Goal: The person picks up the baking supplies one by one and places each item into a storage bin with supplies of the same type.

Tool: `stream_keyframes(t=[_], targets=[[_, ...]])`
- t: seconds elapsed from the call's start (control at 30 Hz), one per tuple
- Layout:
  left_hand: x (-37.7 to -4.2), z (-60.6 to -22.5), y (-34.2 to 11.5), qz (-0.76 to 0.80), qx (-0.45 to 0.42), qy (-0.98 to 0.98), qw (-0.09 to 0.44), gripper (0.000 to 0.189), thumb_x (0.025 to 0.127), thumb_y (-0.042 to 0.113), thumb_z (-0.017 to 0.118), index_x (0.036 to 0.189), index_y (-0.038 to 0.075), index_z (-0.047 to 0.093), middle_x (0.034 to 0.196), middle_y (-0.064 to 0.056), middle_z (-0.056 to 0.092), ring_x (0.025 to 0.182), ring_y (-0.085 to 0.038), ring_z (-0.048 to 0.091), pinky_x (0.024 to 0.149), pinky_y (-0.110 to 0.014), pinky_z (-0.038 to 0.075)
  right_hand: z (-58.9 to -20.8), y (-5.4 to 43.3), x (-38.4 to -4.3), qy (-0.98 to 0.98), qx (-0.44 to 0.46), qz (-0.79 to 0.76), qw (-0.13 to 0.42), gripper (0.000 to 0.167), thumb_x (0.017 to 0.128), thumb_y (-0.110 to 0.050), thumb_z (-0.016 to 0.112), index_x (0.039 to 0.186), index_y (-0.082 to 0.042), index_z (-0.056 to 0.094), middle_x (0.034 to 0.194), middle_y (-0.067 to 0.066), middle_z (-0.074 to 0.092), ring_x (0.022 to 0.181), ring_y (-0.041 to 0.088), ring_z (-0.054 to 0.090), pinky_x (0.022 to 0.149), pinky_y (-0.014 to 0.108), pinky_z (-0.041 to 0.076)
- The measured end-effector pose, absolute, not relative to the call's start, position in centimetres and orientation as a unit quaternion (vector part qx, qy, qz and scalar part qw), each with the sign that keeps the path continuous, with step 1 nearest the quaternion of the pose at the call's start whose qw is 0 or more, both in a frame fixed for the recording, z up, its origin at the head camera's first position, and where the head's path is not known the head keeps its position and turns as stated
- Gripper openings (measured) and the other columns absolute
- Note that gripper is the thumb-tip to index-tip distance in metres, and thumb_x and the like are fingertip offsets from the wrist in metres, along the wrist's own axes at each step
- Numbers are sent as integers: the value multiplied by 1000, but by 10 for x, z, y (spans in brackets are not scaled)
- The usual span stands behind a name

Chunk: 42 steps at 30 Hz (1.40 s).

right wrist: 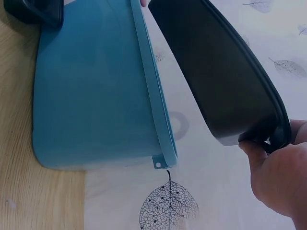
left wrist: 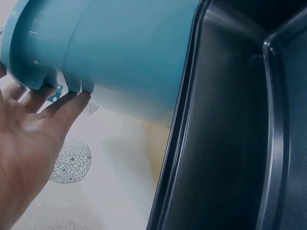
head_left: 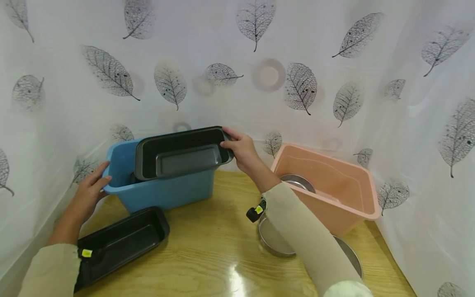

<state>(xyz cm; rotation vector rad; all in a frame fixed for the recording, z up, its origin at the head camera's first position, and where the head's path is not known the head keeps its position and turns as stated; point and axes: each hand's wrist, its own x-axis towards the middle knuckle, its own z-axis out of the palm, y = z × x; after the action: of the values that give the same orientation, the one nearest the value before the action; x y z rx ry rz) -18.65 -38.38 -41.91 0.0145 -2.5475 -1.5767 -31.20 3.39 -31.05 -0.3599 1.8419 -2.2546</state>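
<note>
My right hand (head_left: pixel 245 153) pinches the right end of a black loaf pan (head_left: pixel 187 161), thumb inside and fingers at the rim. The pan is raised and tilted, overlapping the top of a blue plastic bin (head_left: pixel 174 194) in the head view. From the right wrist, the pan's underside (right wrist: pixel 216 76) shows beside the bin's rim (right wrist: pixel 156 105), with a gap between them. My left hand (head_left: pixel 87 194) grips the bin's left rim, its fingers under the lip (left wrist: pixel 24 72) in the left wrist view. Something dark inside the bin is mostly hidden behind the pan.
Another black loaf pan (head_left: pixel 128 243) lies on the wooden table (head_left: pixel 208 247) at front left, under my left forearm. At right stands a peach bin (head_left: pixel 334 214) holding a round metal pan (head_left: pixel 298 181). Two round pans (head_left: pixel 272 237) lie near my right sleeve. A leaf-patterned curtain (head_left: pixel 222 103) hangs behind.
</note>
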Motion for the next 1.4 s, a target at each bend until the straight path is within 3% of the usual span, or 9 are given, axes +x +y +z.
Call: stream_keyframes(t=[0.13, 0.2, 0.33, 0.43, 0.7, 1.2, 1.4], targets=[[-185, -420, -386, -523, 11, -849, 75, 63, 110, 39, 36, 163, 27, 3, 170, -10, -4, 149, -54, 14, 104, -53, 45, -313, 21, -322, 625, -129, -764, 91, 59, 93, 10, 61, 148, -10, 52, 150, 13, 52, 132, 27, 57, 104, 42, 50], [-183, -421, -387, -519, 12, -851, 78, 63, 110, 39, 36, 163, 27, 4, 170, -10, -3, 149, -54, 15, 105, -55, 42, -315, 14, -327, 626, -129, -765, 84, 59, 93, 11, 61, 147, -10, 52, 150, 13, 53, 131, 27, 58, 104, 44, 49], [-181, -423, -391, -516, 11, -852, 87, 62, 110, 39, 37, 163, 29, 5, 170, -10, -1, 148, -54, 17, 94, -24, 53, -321, 1, -334, 630, -130, -761, 80, 59, 93, 10, 61, 148, -10, 52, 152, 12, 51, 134, 25, 55, 104, 42, 50], [-178, -424, -394, -518, 10, -851, 91, 62, 110, 38, 37, 163, 30, 5, 170, -11, 0, 148, -53, 17, 81, -10, 49, -326, -8, -337, 634, -128, -758, 84, 59, 93, 10, 61, 148, -10, 52, 153, 11, 49, 136, 24, 53, 105, 40, 49], [-175, -423, -394, -517, 14, -851, 91, 62, 110, 38, 36, 163, 29, 5, 170, -10, 1, 149, -53, 18, 80, -9, 48, -339, -24, -342, 642, -134, -751, 75, 57, 93, 9, 61, 147, -9, 53, 150, 14, 52, 133, 26, 56, 106, 43, 49], [-179, -421, -389, -522, 2, -850, 76, 64, 110, 41, 37, 162, 29, 3, 170, -3, -6, 151, -49, 11, 83, -7, 48, -358, -52, -355, 702, -127, -695, 91, 55, 93, 0, 67, 143, -22, 59, 147, 6, 57, 128, 22, 59, 99, 42, 54], [-182, -419, -386, -520, -5, -851, 73, 64, 110, 42, 37, 163, 29, 3, 170, -6, -5, 150, -51, 12, 86, -10, 49, -359, -61, -355, 713, -144, -681, 89, 54, 95, 0, 66, 145, -18, 57, 153, 7, 50, 140, 24, 48, 106, 41, 49]])
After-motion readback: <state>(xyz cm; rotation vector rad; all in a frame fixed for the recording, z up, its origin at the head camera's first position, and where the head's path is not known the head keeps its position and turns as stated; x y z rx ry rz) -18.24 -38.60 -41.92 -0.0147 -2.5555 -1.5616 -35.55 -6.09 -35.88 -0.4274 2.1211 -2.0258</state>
